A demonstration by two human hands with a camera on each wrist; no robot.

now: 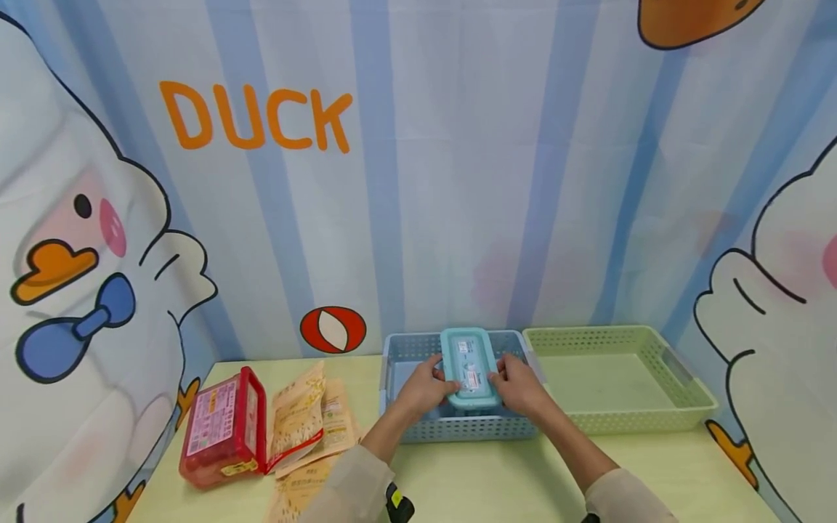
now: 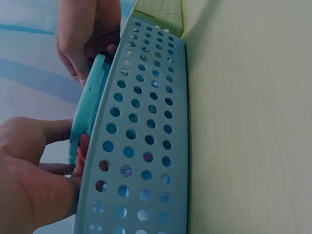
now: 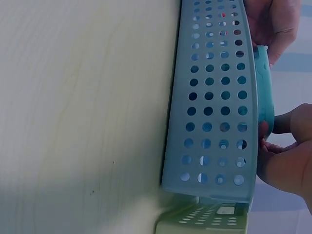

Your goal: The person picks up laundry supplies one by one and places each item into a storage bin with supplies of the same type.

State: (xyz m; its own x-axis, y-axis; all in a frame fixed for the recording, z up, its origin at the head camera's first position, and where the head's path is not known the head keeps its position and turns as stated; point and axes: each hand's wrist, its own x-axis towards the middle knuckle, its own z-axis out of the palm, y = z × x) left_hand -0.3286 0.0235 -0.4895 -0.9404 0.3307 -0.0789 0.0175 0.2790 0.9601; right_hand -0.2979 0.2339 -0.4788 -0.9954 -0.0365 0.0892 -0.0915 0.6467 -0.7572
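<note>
A teal lidded food container [image 1: 469, 363] with a label on top sits at the blue perforated basket [image 1: 471, 430], its lid above the basket's rim. My left hand [image 1: 425, 385] grips its left edge with thumb and fingers. On the opposite side my right hand [image 1: 519, 383] pinches the right edge. In the left wrist view the teal lid [image 2: 89, 107] shows edge-on behind the basket wall [image 2: 141, 122], with the left hand [image 2: 34, 170] around its near end. The right wrist view shows the right hand [image 3: 290, 151] at the lid, fingers partly hidden by the basket wall.
A green perforated basket [image 1: 621, 421] adjoins the blue one on the right. At the left of the pale table [image 1: 471, 479] lie a red plastic box [image 1: 219, 428] with a pink label and several tan pouches [image 1: 299, 414]. A printed curtain [image 1: 451, 181] hangs behind.
</note>
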